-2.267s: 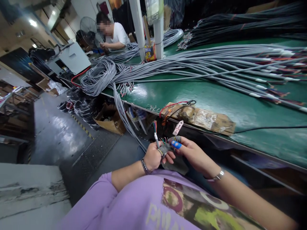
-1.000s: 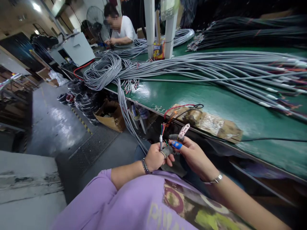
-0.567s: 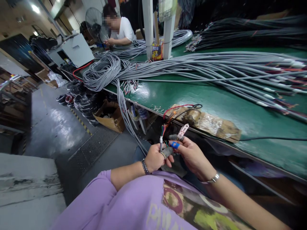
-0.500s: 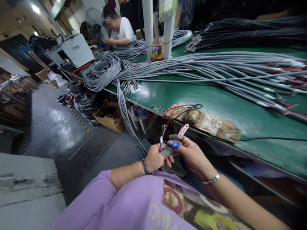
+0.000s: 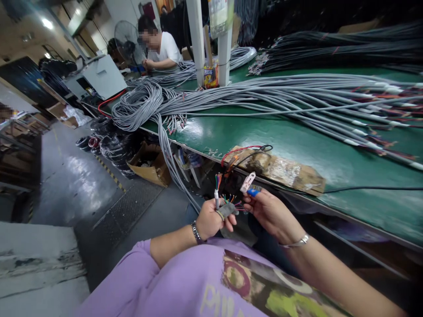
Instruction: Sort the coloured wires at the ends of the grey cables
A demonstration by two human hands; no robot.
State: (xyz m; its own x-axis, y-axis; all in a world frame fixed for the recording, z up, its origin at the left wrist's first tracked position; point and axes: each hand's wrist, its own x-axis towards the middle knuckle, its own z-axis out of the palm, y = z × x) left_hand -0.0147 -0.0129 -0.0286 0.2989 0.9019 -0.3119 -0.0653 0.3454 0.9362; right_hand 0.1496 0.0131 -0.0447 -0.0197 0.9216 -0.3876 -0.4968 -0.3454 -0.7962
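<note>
My left hand is closed round grey cables, a grey cover on its thumb. From the fist rises one grey cable end with a white band and a bunch of coloured wires above it. More thin coloured wires fan out beside the thumb, towards my right hand. My right hand, blue wrap on its thumb, pinches a small flat pinkish-white tool with a slot near its top. Its lower fingers are close to the wire tips; whether they touch is unclear.
The green bench carries a long bundle of grey cables, a coil and black cables. A taped cardboard strip lies along its near edge. Across the bench sits a co-worker. A cardboard box stands on the floor.
My right hand has drawn away from my left and lifted slightly, still pinching the tool. The coloured wires by my left thumb now show spread out. The whole view has shifted a little.
</note>
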